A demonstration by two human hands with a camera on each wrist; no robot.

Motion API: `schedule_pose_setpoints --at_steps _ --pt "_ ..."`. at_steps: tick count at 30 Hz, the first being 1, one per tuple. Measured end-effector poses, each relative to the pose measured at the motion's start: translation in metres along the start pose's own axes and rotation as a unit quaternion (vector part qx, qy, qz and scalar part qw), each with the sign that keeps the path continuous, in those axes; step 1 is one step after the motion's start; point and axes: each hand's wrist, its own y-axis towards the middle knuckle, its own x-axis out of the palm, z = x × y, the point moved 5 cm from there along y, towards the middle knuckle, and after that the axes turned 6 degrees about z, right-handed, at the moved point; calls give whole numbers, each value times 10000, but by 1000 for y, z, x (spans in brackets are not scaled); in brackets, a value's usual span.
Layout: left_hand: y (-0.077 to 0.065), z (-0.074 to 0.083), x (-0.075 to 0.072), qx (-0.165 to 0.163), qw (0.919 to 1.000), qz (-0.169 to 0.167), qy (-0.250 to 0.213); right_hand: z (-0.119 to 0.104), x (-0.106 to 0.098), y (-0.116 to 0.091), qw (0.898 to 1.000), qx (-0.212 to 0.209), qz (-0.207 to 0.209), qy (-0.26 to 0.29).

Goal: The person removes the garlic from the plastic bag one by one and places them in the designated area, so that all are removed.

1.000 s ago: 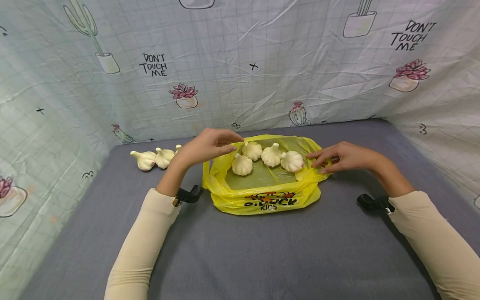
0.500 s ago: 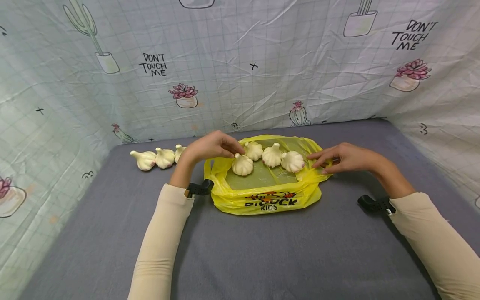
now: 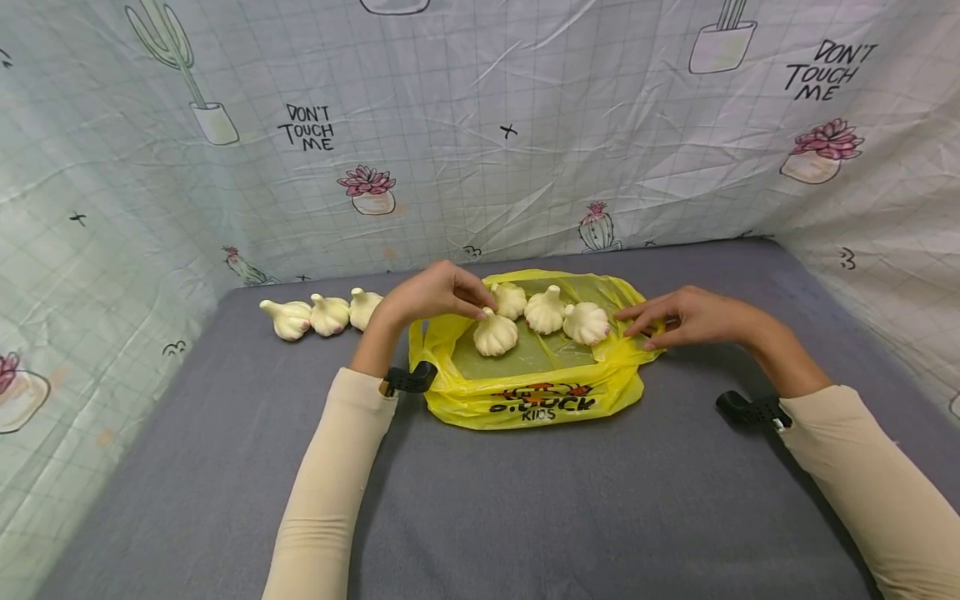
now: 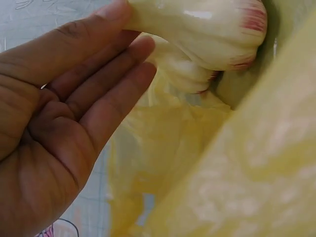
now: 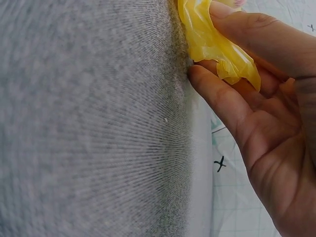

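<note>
My left hand (image 3: 429, 296) reaches over the left rim of a yellow plastic bag (image 3: 465, 400). Its thumb and fingertips pinch the stem of a garlic bulb (image 3: 496, 335), which hangs in the bag's open mouth; the left wrist view shows this grip on the bulb (image 4: 212, 32) close up. Beside it in the bag sit other bulbs: one behind (image 3: 512, 302), a middle bulb (image 3: 545, 312) and a right-hand bulb (image 3: 587, 323). At the bag's right edge, my right hand (image 3: 693, 315) holds the crumpled plastic (image 5: 212, 44) between thumb and fingers.
A row of garlic bulbs (image 3: 330, 315) lies on the grey cloth-covered table (image 3: 570, 517), left of the bag and partly behind my left forearm. Behind the table hangs a printed curtain (image 3: 450, 125), with more of it along both sides.
My left hand has moved right and down into the bag and taken hold of the front-left garlic bulb, which has shifted slightly right. The right hand stays at the bag's edge.
</note>
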Motion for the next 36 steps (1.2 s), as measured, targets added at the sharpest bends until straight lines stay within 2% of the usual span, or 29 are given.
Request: schedule_pose_setpoints --at_steps 6,19,26,36 --pt "1 -3 2 -19 9999 -5 -114 0 0 0 10000 9 -9 -14" --pt "7 -5 9 -67 9976 -342 -599 -2 1 0 10000 -2 28 34" --pt "11 -2 14 78 9965 -648 -522 -4 0 0 10000 68 15 15" --pt "11 1 18 60 9957 -736 -565 -5 1 2 10000 64 -67 8"
